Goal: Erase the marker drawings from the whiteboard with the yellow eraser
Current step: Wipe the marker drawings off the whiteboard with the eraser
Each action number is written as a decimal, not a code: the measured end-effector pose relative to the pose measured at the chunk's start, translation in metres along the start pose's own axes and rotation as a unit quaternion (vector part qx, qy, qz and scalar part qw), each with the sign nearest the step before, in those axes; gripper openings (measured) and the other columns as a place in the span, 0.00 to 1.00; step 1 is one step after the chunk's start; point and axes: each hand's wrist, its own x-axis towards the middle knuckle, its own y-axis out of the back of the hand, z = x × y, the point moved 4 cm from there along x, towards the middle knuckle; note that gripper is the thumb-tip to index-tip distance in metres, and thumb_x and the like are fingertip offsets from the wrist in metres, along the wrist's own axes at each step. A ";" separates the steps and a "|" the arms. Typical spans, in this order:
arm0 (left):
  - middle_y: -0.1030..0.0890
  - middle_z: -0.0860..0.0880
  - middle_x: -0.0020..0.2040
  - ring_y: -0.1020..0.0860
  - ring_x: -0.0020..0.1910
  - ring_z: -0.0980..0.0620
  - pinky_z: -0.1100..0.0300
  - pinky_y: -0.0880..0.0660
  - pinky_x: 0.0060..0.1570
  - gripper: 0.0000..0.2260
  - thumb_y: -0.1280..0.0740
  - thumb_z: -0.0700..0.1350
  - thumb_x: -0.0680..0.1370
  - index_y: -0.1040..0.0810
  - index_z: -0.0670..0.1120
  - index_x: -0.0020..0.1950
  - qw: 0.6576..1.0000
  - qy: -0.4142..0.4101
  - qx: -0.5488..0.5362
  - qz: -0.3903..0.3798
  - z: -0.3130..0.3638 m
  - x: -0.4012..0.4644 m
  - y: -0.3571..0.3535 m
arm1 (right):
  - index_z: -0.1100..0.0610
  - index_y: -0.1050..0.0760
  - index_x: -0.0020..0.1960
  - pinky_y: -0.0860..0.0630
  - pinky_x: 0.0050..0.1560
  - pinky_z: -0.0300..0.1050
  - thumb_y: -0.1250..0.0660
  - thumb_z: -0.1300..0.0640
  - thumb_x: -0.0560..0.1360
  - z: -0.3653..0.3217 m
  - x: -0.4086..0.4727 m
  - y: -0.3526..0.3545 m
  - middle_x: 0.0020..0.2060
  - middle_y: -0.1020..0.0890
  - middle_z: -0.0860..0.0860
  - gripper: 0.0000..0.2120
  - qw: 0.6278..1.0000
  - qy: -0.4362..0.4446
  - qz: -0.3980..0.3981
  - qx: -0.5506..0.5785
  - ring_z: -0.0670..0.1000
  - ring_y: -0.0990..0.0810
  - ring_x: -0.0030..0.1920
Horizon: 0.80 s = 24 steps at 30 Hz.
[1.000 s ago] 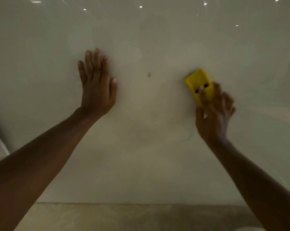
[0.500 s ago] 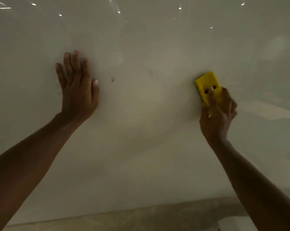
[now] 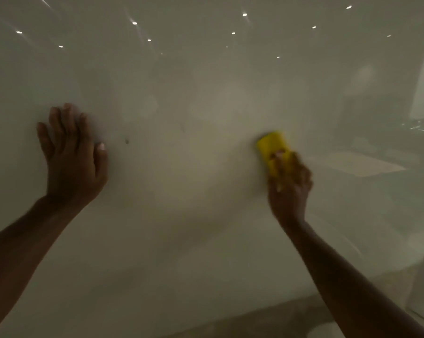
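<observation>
A glossy whiteboard (image 3: 186, 203) fills almost the whole view. My right hand (image 3: 289, 186) grips the yellow eraser (image 3: 273, 146) and presses it flat against the board at centre right; the hand and eraser are motion-blurred. My left hand (image 3: 72, 157) lies flat on the board at the left, fingers spread and pointing up, holding nothing. One small dark marker spot (image 3: 127, 141) remains just right of my left thumb. Only faint smudges show on the surface elsewhere.
Ceiling lights reflect as bright dots along the top of the board. The board's lower edge meets a brownish floor strip (image 3: 254, 323) at the bottom. A pale object (image 3: 423, 289) stands at the far right edge.
My right hand and the eraser have shifted slightly left and down on the board. The view has tilted, showing more of the board's top. My left hand stays pressed flat.
</observation>
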 end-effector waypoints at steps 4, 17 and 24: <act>0.44 0.29 0.82 0.48 0.82 0.28 0.35 0.58 0.80 0.26 0.46 0.47 0.86 0.41 0.33 0.81 1.000 -0.006 0.000 -0.003 0.005 0.002 -0.003 | 0.48 0.37 0.77 0.35 0.65 0.58 0.37 0.52 0.79 -0.003 0.013 0.003 0.74 0.34 0.62 0.27 0.965 -0.246 0.073 0.049 0.67 0.32 0.67; 0.40 0.31 0.81 0.43 0.81 0.30 0.35 0.49 0.79 0.24 0.44 0.46 0.86 0.37 0.34 0.80 0.999 -0.032 0.004 -0.012 -0.006 0.001 0.008 | 0.45 0.24 0.67 0.31 0.55 0.55 0.42 0.59 0.78 -0.204 -0.115 -0.053 0.68 0.27 0.54 0.20 0.866 0.449 -0.209 0.067 0.61 0.29 0.62; 0.40 0.33 0.82 0.43 0.82 0.31 0.35 0.47 0.80 0.24 0.44 0.45 0.87 0.38 0.35 0.81 0.998 -0.056 -0.006 -0.019 -0.016 -0.003 0.012 | 0.45 0.30 0.73 0.32 0.52 0.56 0.32 0.56 0.75 -0.174 0.039 -0.012 0.72 0.31 0.57 0.27 0.999 -0.016 0.005 0.036 0.64 0.30 0.63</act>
